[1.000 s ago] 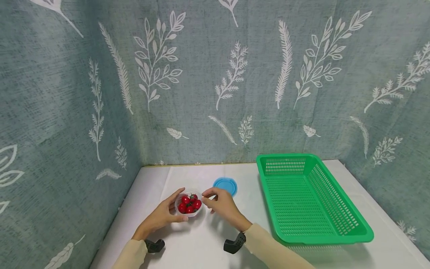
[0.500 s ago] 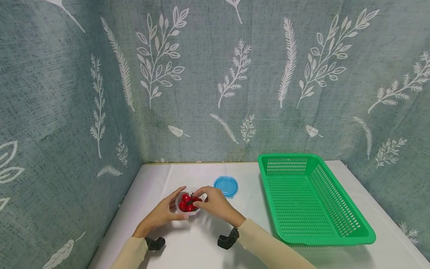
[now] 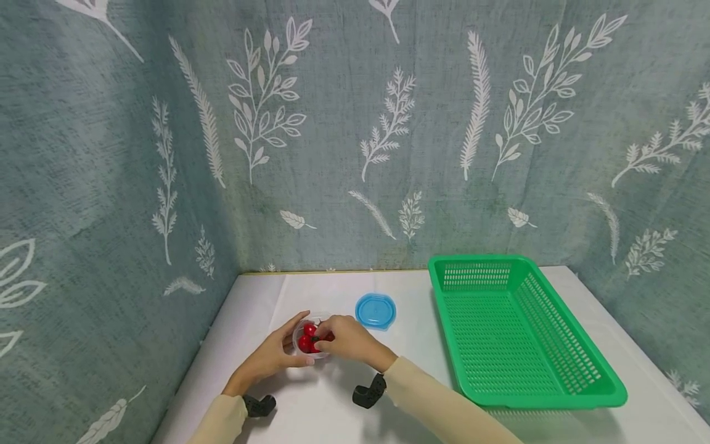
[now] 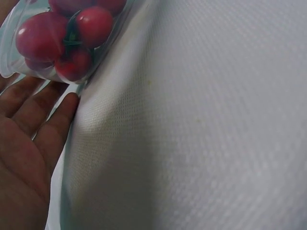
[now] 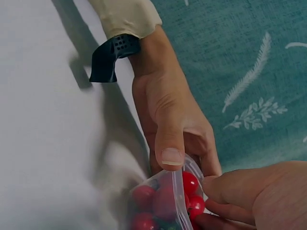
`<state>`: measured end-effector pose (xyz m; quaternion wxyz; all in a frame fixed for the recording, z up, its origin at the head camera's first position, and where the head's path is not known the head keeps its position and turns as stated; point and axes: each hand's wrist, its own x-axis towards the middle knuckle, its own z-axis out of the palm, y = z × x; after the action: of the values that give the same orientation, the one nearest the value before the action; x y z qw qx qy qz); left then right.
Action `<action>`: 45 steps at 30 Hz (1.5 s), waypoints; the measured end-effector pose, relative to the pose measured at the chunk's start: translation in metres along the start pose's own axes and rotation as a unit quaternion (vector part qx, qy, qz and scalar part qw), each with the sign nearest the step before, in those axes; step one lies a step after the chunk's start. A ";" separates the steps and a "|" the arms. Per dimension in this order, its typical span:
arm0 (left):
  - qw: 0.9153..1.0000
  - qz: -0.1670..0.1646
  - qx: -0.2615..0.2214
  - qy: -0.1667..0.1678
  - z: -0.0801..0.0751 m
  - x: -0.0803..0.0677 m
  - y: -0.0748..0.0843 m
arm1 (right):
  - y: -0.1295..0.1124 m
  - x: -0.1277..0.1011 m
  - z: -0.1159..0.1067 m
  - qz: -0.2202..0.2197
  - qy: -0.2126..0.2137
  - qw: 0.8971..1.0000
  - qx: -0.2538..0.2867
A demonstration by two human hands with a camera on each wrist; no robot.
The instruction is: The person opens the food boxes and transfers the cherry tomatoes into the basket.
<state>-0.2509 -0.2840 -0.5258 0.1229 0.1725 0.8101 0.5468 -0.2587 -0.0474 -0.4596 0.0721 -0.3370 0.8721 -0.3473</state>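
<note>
Fingers (image 3: 326, 324) of the right hand (image 3: 350, 339) now reach deeper, bringing tomatoes (image 3: 306, 343) into handling, hold unclear, in the lower-centre plastic tub (image 5: 179, 194) the left hand (image 3: 272, 354) grips.

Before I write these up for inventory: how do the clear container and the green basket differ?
The clear container is small and see-through; the green basket is far larger, opaque and slotted. The container has red tomatoes inside, while the basket shows none. The left hand holds the container; neither hand touches the basket. Both are open at the top.
</note>
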 end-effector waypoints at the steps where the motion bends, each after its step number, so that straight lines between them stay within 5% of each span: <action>1: 1.000 -0.001 -0.001 0.001 0.001 0.000 0.000 | 0.000 0.001 0.000 0.002 -0.003 1.000 -0.001; 27: 1.000 -0.009 -0.004 0.005 0.001 0.002 -0.001 | -0.001 0.002 -0.004 -0.004 -0.009 0.982 -0.187; 45: 1.000 -0.006 -0.001 -0.002 0.000 0.000 -0.001 | 0.000 0.008 -0.007 0.016 -0.051 0.991 -0.120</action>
<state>-0.2515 -0.2846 -0.5267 0.1279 0.1683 0.8101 0.5468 -0.2672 -0.0482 -0.4533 0.0816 -0.3465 0.9078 -0.2216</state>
